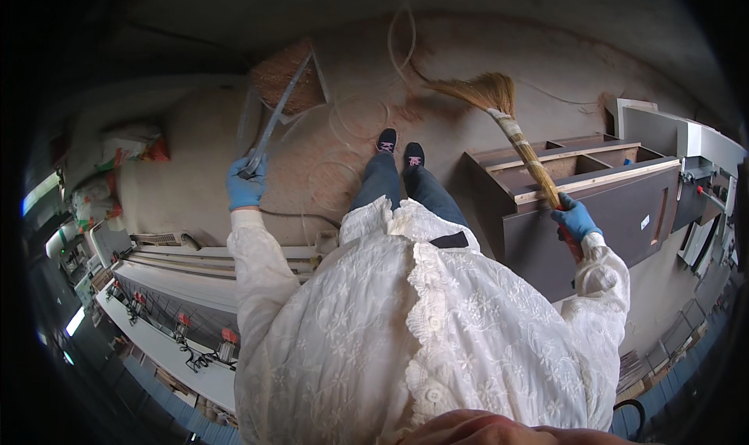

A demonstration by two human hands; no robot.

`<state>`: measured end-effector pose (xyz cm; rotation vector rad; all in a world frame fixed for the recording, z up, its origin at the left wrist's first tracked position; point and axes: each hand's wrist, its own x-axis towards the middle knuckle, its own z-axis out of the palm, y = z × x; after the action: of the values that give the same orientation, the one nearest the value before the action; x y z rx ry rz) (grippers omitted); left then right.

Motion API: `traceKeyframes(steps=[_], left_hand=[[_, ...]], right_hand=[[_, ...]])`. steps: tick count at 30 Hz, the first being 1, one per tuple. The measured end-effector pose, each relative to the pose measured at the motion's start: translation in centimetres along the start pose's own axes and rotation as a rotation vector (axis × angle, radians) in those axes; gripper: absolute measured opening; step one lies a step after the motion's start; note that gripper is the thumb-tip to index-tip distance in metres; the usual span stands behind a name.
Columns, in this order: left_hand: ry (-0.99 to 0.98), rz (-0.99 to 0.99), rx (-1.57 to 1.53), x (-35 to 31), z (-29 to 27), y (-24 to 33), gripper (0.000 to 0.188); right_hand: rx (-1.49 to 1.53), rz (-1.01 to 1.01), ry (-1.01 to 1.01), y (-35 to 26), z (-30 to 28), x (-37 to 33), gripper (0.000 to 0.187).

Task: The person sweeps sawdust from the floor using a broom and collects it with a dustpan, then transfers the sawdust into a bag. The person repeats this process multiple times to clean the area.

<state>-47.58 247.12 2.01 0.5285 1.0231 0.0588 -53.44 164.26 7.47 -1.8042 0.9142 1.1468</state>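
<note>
My left hand (247, 183), in a blue glove, is closed around the pale handle of a dustpan (281, 111). Reddish-brown shavings (282, 74) fill the pan, which is at the far end of the handle. On the right, my blue-gloved right hand (576, 218) grips a straw broom (533, 162) by its handle, where red shows below the fingers. The broom's bristles fan out toward the far left, over the dusty floor. Whether the bristle tips touch the floor I cannot tell.
Reddish dust and thin pale loops of strip (335, 187) lie on the floor around my shoes (400, 148). A dark brown cabinet (593, 211) with open compartments lies at my right. To the left stands a long machine bench (187, 289) with red-topped parts; sacks (129, 150) lie beyond it.
</note>
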Motion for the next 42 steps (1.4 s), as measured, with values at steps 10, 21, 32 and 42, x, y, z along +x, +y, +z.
traceKeyframes(steps=[10,21,32,42], left_hand=[[0.042,0.222,0.105,0.4,1.5,1.7,0.031],[0.096,0.152,0.09,5.8,-0.7,0.5,0.015],[0.314,0.216,0.289,11.4,-4.1,-7.6,0.005],[0.367,0.218,0.371,16.9,-7.0,-11.1,0.003]], right_hand=[[-0.279,-0.032,-0.071,-3.6,-2.5,3.9,0.069],[-1.568,0.263,-0.131,-10.5,6.7,20.8,0.054],[-0.556,-0.774,0.396,-21.3,27.5,54.0,0.033],[-0.923,-0.535,0.362,-28.0,35.7,80.0,0.031]])
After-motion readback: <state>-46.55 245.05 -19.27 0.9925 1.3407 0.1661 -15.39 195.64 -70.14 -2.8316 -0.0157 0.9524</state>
